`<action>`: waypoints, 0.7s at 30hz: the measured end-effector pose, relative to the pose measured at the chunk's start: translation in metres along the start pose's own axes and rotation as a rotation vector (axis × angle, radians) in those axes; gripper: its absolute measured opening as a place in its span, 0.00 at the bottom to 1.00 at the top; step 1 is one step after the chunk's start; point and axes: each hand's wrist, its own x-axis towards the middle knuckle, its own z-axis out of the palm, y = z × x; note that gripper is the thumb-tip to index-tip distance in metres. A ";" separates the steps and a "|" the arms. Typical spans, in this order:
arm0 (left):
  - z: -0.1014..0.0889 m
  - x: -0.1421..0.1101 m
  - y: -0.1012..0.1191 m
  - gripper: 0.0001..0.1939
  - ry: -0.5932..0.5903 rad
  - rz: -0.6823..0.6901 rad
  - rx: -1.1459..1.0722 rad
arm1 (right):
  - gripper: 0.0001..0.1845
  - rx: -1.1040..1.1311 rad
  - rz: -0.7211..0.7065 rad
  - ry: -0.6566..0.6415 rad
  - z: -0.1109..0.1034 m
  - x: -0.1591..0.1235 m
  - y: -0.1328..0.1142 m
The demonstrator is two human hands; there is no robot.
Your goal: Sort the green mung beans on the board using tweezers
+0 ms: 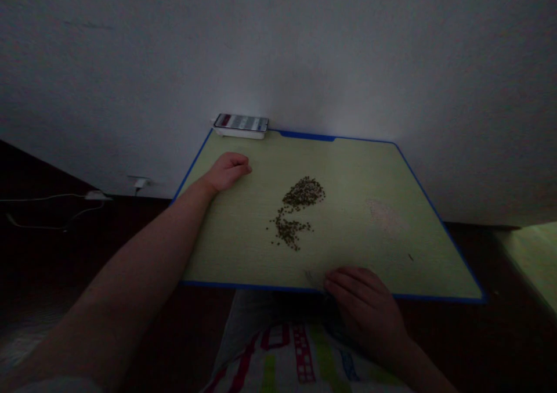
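My left hand (228,171) rests on the left part of the pale green tabletop, closed in a loose fist with the thumb toward the middle; nothing shows in it. At the near edge, my right hand (363,297) has its fingers closed together, palm down. A thin grey pronged tool (310,277) pokes out left of its fingertips, too dim to name surely. Between the hands lies a pile of small dark grains (304,192), mixed with some paler ones. Nearer to me is a looser cluster of dark grains (289,231). Pale small grains (386,217) lie spread on the right.
The small table (243,253) has a blue rim and stands against a grey wall (278,50). A phone (241,122) lies on a white box (239,132) at the back left corner. A short dark sliver (410,257) lies at right. White cables (52,197) run along the left.
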 end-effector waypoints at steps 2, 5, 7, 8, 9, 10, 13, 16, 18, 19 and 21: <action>0.000 0.001 0.000 0.18 -0.008 -0.005 -0.001 | 0.16 0.010 0.024 -0.029 0.002 0.002 0.004; 0.000 0.001 0.001 0.18 -0.021 -0.014 0.002 | 0.16 0.011 0.065 -0.048 0.002 0.014 0.013; 0.000 0.001 0.002 0.17 -0.027 -0.006 0.013 | 0.16 0.020 0.072 -0.066 0.003 0.023 0.019; 0.000 0.001 0.003 0.18 -0.034 -0.004 0.021 | 0.16 0.030 0.069 -0.073 0.004 0.027 0.021; 0.000 0.001 0.003 0.18 -0.040 -0.003 0.027 | 0.16 0.044 0.065 -0.080 0.005 0.031 0.023; -0.001 0.001 0.003 0.18 -0.045 -0.002 0.029 | 0.16 0.059 0.061 -0.087 0.007 0.034 0.024; -0.001 0.002 0.002 0.18 -0.056 -0.001 0.025 | 0.16 0.085 0.060 -0.102 0.011 0.039 0.024; -0.001 0.002 0.001 0.18 -0.061 0.008 0.016 | 0.17 0.100 0.059 -0.087 0.011 0.039 0.022; -0.001 0.002 0.001 0.17 -0.058 0.011 0.016 | 0.16 0.101 0.053 -0.084 0.009 0.039 0.020; -0.001 0.001 0.001 0.17 -0.056 0.010 0.018 | 0.16 0.101 0.049 -0.086 0.009 0.039 0.020; -0.001 0.001 0.001 0.17 -0.055 0.002 0.025 | 0.16 0.103 0.036 -0.087 0.008 0.040 0.019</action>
